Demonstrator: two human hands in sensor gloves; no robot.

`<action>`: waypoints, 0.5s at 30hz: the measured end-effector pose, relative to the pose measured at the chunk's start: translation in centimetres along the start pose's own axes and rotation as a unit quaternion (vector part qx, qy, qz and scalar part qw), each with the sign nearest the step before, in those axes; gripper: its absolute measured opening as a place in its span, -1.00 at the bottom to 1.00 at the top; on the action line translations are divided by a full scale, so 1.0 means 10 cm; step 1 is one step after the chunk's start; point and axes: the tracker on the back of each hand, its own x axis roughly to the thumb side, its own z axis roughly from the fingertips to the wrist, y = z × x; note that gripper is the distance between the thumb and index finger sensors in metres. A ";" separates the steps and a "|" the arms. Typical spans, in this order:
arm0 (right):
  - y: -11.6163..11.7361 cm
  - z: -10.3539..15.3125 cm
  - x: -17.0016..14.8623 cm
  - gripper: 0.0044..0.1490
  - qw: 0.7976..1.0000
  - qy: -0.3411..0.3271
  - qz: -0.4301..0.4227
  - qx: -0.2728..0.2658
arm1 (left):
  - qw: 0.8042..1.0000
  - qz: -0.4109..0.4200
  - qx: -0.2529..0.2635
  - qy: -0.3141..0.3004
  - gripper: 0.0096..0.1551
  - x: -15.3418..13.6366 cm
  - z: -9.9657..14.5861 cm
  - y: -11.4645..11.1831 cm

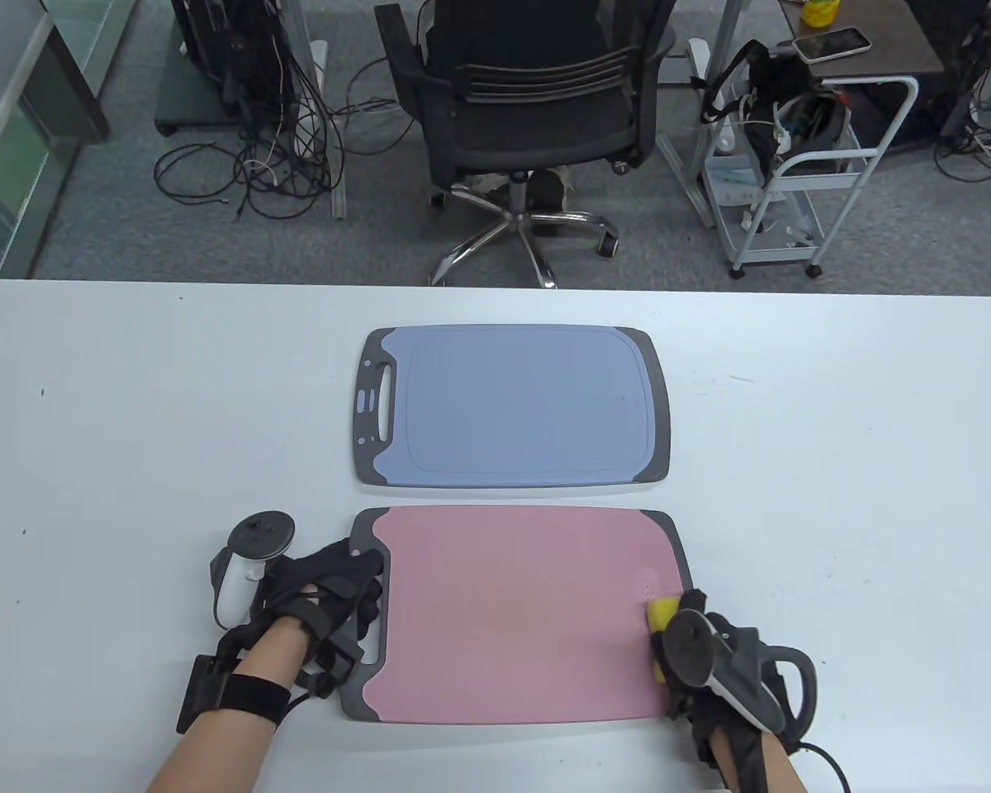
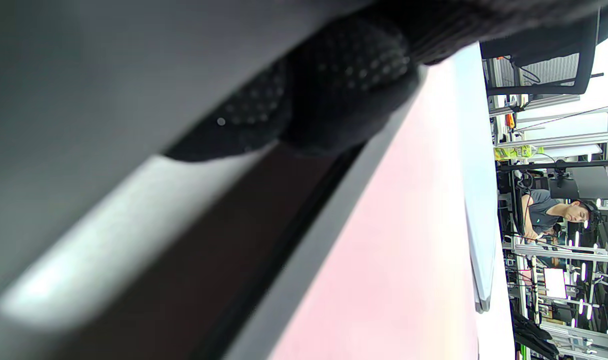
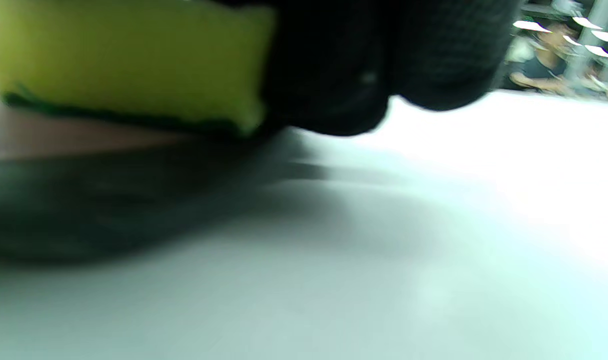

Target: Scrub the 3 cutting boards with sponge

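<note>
Left hand (image 1: 330,599) fingers curl around pink board (image 1: 512,615) handle. Right hand (image 1: 710,661) fingers clamp yellow sponge (image 1: 662,613) on its right edge; blue board (image 1: 516,405) behind.

The pink cutting board (image 1: 512,615) has dark grey ends; beyond it lies the blue-grey cutting board (image 1: 512,405), edged the same dark grey. At the pink board's right end — a yellow sponge (image 1: 662,613) with a dark green underside, under a black glove (image 1: 735,661) — all on a white table (image 1: 132,429).
</note>
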 end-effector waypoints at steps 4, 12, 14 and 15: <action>-0.16 -0.11 1.23 -0.06 0.987 -0.159 -0.002 -0.018 | 1.000 0.000 0.001 0.000 -0.43 0.00 0.00 0.00; -0.28 -0.04 2.43 -0.06 0.951 -0.300 0.052 -0.051 | 1.000 0.004 -0.004 0.000 -0.44 0.00 0.00 0.00; -0.26 -0.05 2.18 -0.07 0.962 -0.268 0.040 -0.041 | 1.000 0.005 -0.006 0.001 -0.43 0.00 0.00 0.00; -0.25 -0.06 2.03 -0.07 0.966 -0.251 0.046 -0.032 | 1.000 0.005 -0.006 0.001 -0.43 0.00 0.00 0.00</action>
